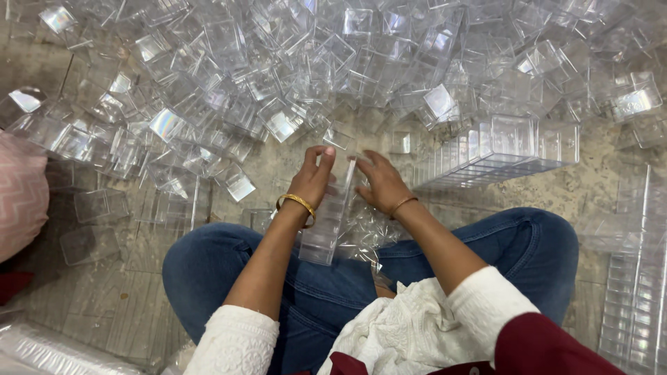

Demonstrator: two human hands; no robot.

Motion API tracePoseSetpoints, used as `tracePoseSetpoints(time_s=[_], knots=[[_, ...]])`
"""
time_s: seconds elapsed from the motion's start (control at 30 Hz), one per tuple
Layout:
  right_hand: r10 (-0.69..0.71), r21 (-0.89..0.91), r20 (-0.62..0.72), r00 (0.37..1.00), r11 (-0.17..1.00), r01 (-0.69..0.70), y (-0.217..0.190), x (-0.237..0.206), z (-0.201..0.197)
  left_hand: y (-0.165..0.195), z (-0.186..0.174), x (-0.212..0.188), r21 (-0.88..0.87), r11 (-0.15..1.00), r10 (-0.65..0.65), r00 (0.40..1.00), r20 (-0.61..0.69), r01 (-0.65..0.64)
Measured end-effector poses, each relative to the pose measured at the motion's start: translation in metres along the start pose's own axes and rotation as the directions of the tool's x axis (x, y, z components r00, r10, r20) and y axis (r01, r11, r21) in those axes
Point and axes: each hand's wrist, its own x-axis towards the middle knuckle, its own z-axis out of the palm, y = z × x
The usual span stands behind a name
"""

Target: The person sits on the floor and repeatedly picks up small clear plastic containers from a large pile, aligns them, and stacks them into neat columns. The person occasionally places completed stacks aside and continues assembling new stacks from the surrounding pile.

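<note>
Here the person sits cross-legged on the floor (292, 167), and both hands meet on a stack (332, 221) of clear plastic boxes nested one into the next. The stack is a long, narrow, see-through column with a square section, lying tilted over the lap, its near end above the jeans (326, 292) and its far end up between the fingers. The left hand (313, 179) grips the far end from the left side, fingers curled round it, a gold bangle (297, 205) on the wrist. The right hand (379, 184) is closed against the same end from the right, fingertips pressed to the top box; a thin bangle sits on that wrist too. Crumpled clear wrap (365, 232) lies under the stack.

Beyond the hands a large heap (333, 62) of loose clear boxes covers the floor, tumbled at all angles, each one empty. To the right lies a block (497, 153) of nested boxes laid in rows, and more rows (636, 278) run along the right edge. A pink cushion (21, 198) shows at the left.
</note>
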Motion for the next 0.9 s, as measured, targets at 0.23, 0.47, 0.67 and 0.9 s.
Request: tracePoseSetpoints(time_s=[0.23, 0.47, 0.67, 0.9], knots=[[0.58, 0.596, -0.058, 0.813, 0.673, -0.438, 0.025, 0.019, -0.033, -0.002, 0.013, 0.001, 0.102, 0.977, 0.174, 0.978, 0.117, -0.186], [0.342, 0.436, 0.628, 0.699, 0.59, -0.68, 0.028, 0.048, -0.071, 0.009, 0.013, -0.011, -0.035, 0.958, 0.279, 0.895, 0.348, -0.285], [0.378, 0.557, 0.656, 0.653, 0.342, -0.757, 0.02, 0.048, -0.044, 0.015, 0.006, -0.008, -0.059, 0.937, 0.348, 0.902, 0.256, -0.345], [0.616, 0.411, -0.017, 0.787, 0.722, -0.556, -0.012, 0.082, 0.008, 0.009, 0.001, 0.004, -0.051, 0.996, 0.079, 0.997, 0.022, -0.077]])
